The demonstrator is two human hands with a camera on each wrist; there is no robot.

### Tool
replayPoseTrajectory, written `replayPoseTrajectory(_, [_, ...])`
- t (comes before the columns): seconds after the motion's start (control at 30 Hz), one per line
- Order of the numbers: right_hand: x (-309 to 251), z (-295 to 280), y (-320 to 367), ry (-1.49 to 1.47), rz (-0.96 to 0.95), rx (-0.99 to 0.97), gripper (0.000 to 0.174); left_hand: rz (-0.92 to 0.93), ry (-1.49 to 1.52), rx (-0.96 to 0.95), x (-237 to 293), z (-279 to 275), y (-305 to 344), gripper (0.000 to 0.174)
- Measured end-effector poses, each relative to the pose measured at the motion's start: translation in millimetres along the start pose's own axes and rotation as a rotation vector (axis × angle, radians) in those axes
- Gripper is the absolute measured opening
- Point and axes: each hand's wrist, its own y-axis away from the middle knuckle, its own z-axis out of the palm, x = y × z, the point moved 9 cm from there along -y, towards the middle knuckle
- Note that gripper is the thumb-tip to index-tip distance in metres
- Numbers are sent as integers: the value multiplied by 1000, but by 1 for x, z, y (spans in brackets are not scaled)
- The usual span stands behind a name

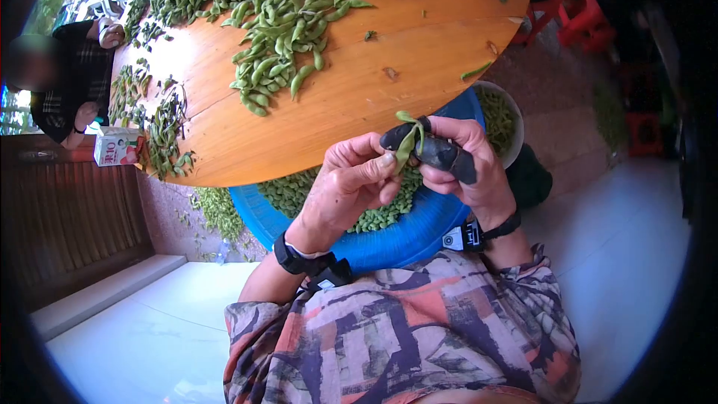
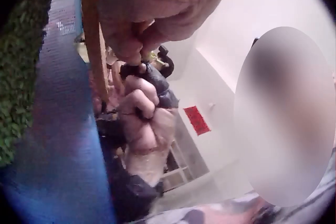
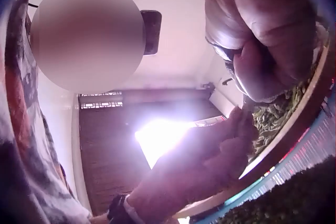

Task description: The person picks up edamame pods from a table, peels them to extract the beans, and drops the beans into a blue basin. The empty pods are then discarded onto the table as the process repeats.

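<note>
Between both hands, above the blue basin [image 1: 258,213], is a green soybean pod [image 1: 404,152]. My left hand [image 1: 340,187] pinches the pod's lower part between thumb and forefinger. The thumb and forefinger of my right hand [image 1: 479,172] wear black covers [image 1: 441,155] and pinch the same pod from the other side. Shelled green beans [image 1: 381,217] fill the basin below. In the left wrist view the right hand [image 2: 149,113] meets the left hand [image 2: 168,8] at the fingertips; in the right wrist view the right hand [image 3: 262,35] hides the pod.
A wooden table [image 1: 359,67] bears a large heap of soybean pods [image 1: 277,37]. A drink carton [image 1: 118,147] stands at its left edge, near another person [image 1: 71,90]. Right of the basin is a pale bowl [image 1: 512,123] of pods. Red stools [image 1: 583,19] stand further back.
</note>
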Motion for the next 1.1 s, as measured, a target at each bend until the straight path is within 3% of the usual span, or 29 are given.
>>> replayPoseTrajectory(0.03, [5, 3, 1, -179, 41, -56, 25, 16, 136, -59, -8, 0, -3, 14])
replayPoseTrajectory(0.07, [7, 2, 2, -179, 41, -55, 25, 34, 272, -117, -12, 1, -4, 21])
replayPoseTrajectory(0.13, [11, 0, 2, -171, 58, -43, 29, 44, 254, -108, -10, 0, -3, 25])
replayPoseTrajectory(0.17, [11, 1, 2, -171, 58, -43, 29, 8, 168, -76, -8, -1, -2, 19])
replayPoseTrajectory(0.23, [4, -9, 4, 32, -52, 96, 29, -33, 83, -46, -6, 6, 1, 16])
replayPoseTrajectory(0.3, [2, -8, 10, 129, -48, 142, 28, 470, -1100, 281, 41, 16, 14, 18])
replayPoseTrajectory(0.33, [0, -9, 13, 227, -40, 184, 26, 467, -1096, 283, 38, 17, 13, 18])
replayPoseTrajectory(0.4, [-6, -5, 15, 329, -33, 218, 23, 691, -1235, 215, 44, 35, 20, 20])
replayPoseTrajectory(0.43, [-8, -5, 16, 431, -33, 255, 20, 686, -1235, 219, 44, 33, 21, 20])
replayPoseTrajectory(0.57, [0, -2, 20, 487, -25, 275, 12, 245, -943, 193, 19, 6, 8, 24])
replayPoseTrajectory(0.67, [-12, 3, 22, 574, -165, 283, 10, 122, -751, 100, 8, -3, 0, 30])
replayPoseTrajectory(0.7, [-7, 0, 23, 584, -116, 258, 9, 42, -500, 20, 4, 0, 0, 36])
replayPoseTrajectory(0.77, [-2, -7, 24, 594, -66, 235, 9, -46, -386, -38, 4, 2, 1, 36])
replayPoseTrajectory(0.83, [13, -10, 23, 328, 89, 166, 9, -144, -260, -138, -4, 3, 1, 34])
replayPoseTrajectory(0.87, [14, -9, 23, 331, 88, 167, 9, -143, -259, -140, -5, 4, 1, 34])
replayPoseTrajectory(0.93, [1, -7, 22, 666, -67, 255, 12, -73, -556, -40, -3, -1, -1, 35])
replayPoseTrajectory(0.97, [4, -5, 20, 666, -64, 252, 12, -73, -554, -37, -3, 2, 0, 35])
replayPoseTrajectory(1.03, [-26, 19, 26, 1078, -484, 295, 20, -73, -639, 22, -2, 6, 1, 34])
replayPoseTrajectory(1.1, [-27, 25, 30, 1143, -493, 302, 27, -36, -501, 16, -4, 13, 2, 32])
